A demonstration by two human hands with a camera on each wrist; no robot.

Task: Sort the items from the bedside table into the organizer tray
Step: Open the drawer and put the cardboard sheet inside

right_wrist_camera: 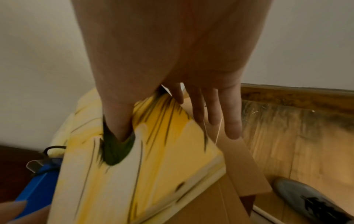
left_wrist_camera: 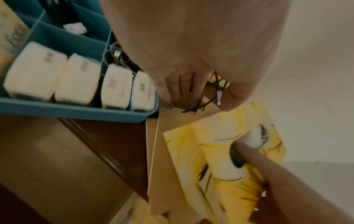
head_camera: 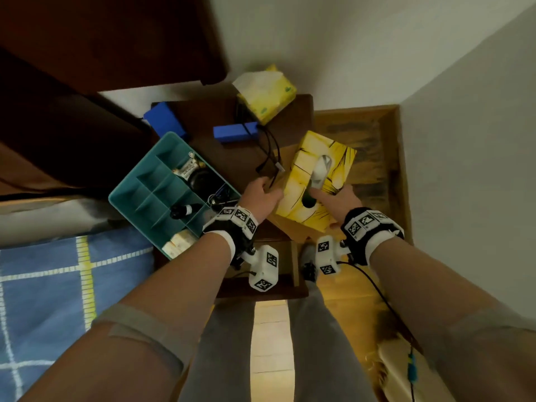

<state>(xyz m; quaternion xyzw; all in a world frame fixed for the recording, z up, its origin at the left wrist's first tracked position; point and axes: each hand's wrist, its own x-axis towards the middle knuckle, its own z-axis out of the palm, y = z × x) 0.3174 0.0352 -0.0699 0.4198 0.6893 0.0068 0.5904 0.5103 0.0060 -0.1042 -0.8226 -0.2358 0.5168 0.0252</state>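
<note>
Right hand [head_camera: 338,198]: thumb sunk in slot of yellow box [head_camera: 316,181], tip hidden; other fingers behind box edge in head view.
Left hand [head_camera: 262,195]: fingertips hidden behind cardboard [left_wrist_camera: 166,136]; whether they pinch cable [head_camera: 269,152] cannot tell.
Tray [head_camera: 127,187]: near corner covered by left wrist; label on small bottle [head_camera: 185,210] too small to read.
White packs [left_wrist_camera: 55,78] in left wrist view blurred, print unreadable.
Shoe [right_wrist_camera: 310,200] cut by frame edge.
Desk [head_camera: 220,158] mostly covered.

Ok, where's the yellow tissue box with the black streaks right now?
In the head view the tissue box sits right of the teal tray, on a cardboard box, with the right hand gripping it.
</note>
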